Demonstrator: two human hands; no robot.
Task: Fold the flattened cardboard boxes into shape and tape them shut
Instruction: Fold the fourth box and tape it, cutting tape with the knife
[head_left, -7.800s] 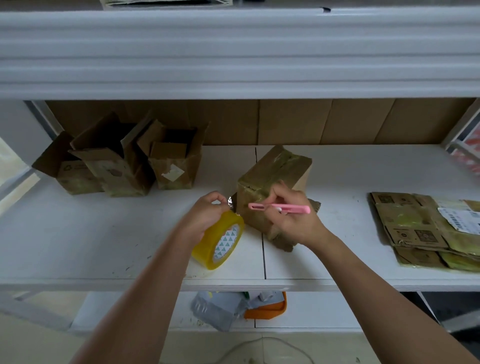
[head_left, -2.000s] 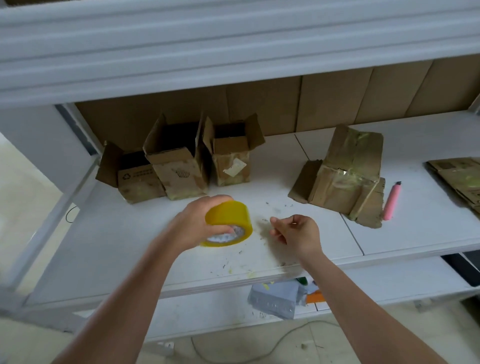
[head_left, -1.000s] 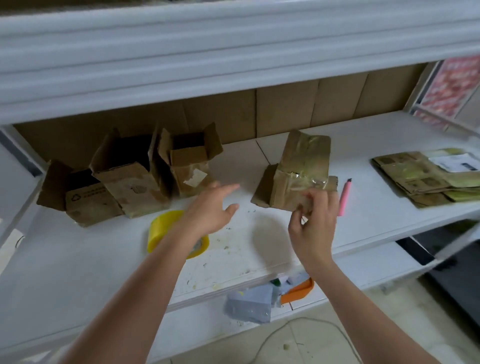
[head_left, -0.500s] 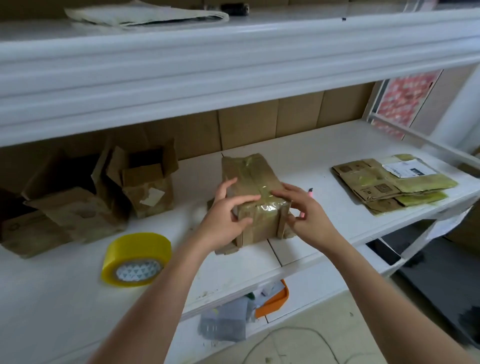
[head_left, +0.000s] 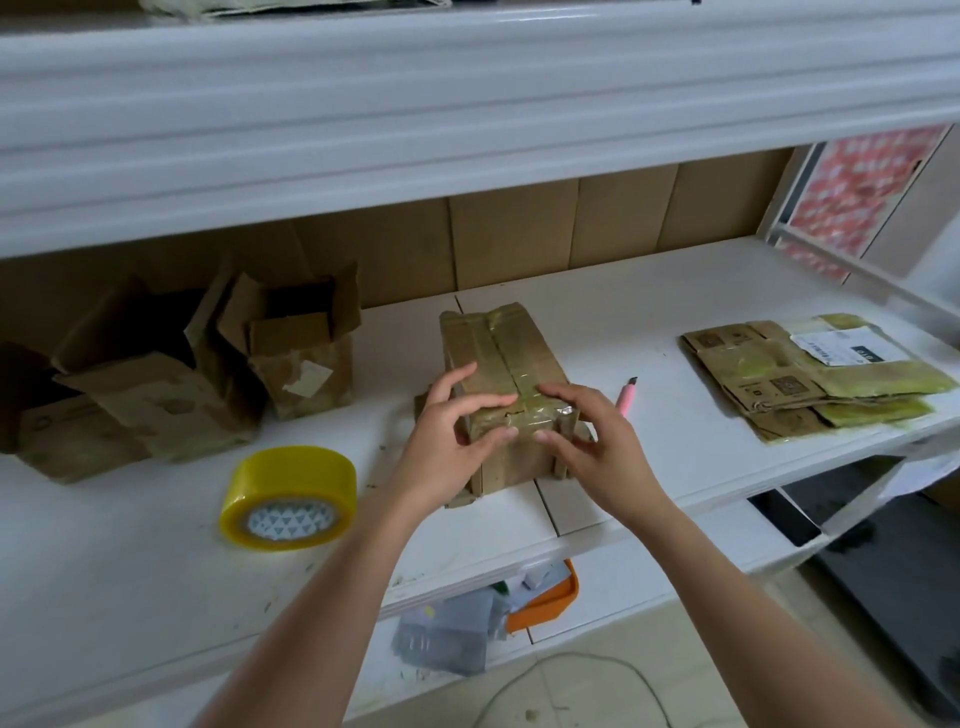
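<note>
A folded cardboard box (head_left: 506, 348), wrapped in shiny tape, lies on the white shelf (head_left: 156, 530) in the middle. My left hand (head_left: 452, 441) grips its near left corner, fingers on top and thumb on the front face. My right hand (head_left: 587, 441) holds the near right corner the same way. A yellow roll of tape (head_left: 288, 496) lies flat to the left of the box, apart from both hands. A pink cutter (head_left: 626, 397) lies just right of the box, partly hidden by my right hand. A stack of flattened boxes (head_left: 815, 379) rests at the right.
Several open folded boxes (head_left: 218, 374) stand at the back left of the shelf. An upper shelf (head_left: 467, 114) hangs low overhead. On the lower shelf sit an orange tray (head_left: 550, 597) and grey bags (head_left: 447, 634). A cable (head_left: 571, 670) lies on the floor.
My left hand set the tape roll down on the shelf, my right hand let go of the pink cutter, and both hands moved onto the taped box and took hold of its near end.
</note>
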